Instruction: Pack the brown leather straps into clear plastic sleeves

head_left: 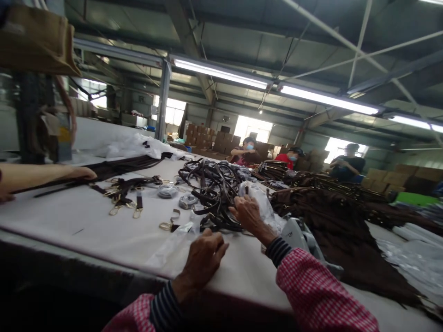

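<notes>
Near the table's front edge, my left hand (204,253) is closed with its fingers curled; anything inside it is hidden. Beside it lies a thin clear plastic bag (175,242). My right hand (247,214) is farther forward, between a tangled heap of dark brown straps (214,184) and a crumpled white plastic bag (261,198). Its fingers are bent inward, and what they grip, if anything, cannot be made out. Left of the heap are coiled straps in clear wrap (168,191) and short straps with gold-coloured metal clasps (137,203).
Another person's arm (48,177) reaches in from the left over long dark straps (128,167). A grey tool-like device (299,237) stands by my right forearm. Dark brown fabric pieces (332,226) cover the right side. Several people work farther back, before stacked cartons (200,136).
</notes>
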The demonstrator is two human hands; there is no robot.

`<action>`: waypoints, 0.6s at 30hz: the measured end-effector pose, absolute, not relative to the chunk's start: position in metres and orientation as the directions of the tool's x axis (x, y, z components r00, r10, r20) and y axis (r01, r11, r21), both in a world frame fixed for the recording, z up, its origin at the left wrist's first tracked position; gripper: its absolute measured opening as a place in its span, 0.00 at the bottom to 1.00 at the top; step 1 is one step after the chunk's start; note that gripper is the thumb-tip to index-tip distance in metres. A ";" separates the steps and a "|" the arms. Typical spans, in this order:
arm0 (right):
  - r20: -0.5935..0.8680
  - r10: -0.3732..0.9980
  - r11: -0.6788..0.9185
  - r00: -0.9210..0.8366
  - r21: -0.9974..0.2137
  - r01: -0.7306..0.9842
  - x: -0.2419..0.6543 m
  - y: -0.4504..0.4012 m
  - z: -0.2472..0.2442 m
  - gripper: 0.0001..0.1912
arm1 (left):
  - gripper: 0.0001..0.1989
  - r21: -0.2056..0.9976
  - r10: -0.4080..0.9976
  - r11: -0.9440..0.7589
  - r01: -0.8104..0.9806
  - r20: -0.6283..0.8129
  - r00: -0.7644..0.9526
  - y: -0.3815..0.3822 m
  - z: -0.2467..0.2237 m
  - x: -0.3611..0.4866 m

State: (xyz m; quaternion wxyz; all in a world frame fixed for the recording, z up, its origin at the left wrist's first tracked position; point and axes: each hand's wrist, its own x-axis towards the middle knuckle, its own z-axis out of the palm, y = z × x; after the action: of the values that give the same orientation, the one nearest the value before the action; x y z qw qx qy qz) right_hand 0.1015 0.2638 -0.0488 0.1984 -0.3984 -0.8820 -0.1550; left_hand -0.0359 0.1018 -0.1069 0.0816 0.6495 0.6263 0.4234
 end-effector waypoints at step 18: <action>0.137 0.819 0.221 -0.557 -0.972 0.086 0.090 0.130 -0.122 0.17 | 0.12 0.695 0.932 -0.108 0.711 0.320 -0.170 0.067 -0.086 -0.104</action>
State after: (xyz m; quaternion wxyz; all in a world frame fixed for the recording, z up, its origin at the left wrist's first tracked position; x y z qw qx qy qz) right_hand 0.0901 0.1305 -0.1219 0.3430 -0.3223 -0.7020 0.5345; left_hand -0.1036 0.0674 -0.0858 0.1388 0.6289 0.6531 0.3983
